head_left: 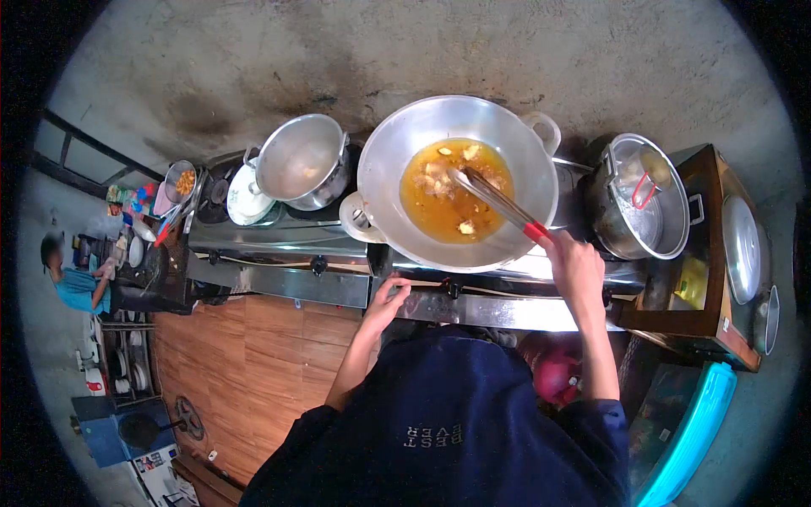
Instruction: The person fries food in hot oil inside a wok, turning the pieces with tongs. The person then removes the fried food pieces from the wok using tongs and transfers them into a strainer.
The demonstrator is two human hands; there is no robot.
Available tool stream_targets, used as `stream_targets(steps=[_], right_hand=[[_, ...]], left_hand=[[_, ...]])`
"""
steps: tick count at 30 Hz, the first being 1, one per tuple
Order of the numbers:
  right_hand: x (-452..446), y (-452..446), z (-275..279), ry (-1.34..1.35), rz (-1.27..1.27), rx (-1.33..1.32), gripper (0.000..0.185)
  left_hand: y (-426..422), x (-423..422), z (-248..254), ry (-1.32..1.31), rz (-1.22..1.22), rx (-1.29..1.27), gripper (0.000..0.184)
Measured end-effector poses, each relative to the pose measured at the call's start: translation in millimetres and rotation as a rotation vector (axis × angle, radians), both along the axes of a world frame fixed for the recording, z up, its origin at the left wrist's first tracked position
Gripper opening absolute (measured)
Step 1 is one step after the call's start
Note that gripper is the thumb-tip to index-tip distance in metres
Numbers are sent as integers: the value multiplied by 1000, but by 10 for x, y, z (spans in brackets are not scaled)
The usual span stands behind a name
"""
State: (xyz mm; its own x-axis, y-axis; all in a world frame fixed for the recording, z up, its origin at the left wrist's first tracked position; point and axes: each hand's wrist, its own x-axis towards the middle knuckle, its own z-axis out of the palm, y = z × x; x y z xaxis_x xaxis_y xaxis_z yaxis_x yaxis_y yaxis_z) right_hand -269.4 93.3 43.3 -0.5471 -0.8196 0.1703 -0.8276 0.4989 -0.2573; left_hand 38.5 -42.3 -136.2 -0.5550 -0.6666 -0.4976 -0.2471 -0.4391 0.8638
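Observation:
A large wide aluminium wok [380,169] with two loop handles sits on the stove. Golden oil [427,215] fills its bottom, and several pale pieces of food [435,179] float there. My right hand [574,269] is closed around the red-gripped end of metal tongs [498,201], whose tips reach down among the pieces. My left hand [389,304] is by the stove's front edge, below the wok's left handle, its fingers loosely bent and apart, with nothing seen in them. Whether it touches the edge is unclear.
Left of the wok stands a pot [304,160] of cloudy liquid beside a white lid [245,196]. On the right are a deep pot [638,198] with a red-handled utensil and a wooden cabinet [705,253]. Another person [80,283] works at the far-left counter.

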Motion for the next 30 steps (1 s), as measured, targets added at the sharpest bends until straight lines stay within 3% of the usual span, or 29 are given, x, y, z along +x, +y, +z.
stream_targets(steps=[13,30], right_hand=[[219,-38,119,95,159,40,33],[171,-313,-52,308,158,-31,28]], left_hand=[[-4,23,-25,-32,-15,-32,30],[-14,35,-49,-27,-23,-34,31]])
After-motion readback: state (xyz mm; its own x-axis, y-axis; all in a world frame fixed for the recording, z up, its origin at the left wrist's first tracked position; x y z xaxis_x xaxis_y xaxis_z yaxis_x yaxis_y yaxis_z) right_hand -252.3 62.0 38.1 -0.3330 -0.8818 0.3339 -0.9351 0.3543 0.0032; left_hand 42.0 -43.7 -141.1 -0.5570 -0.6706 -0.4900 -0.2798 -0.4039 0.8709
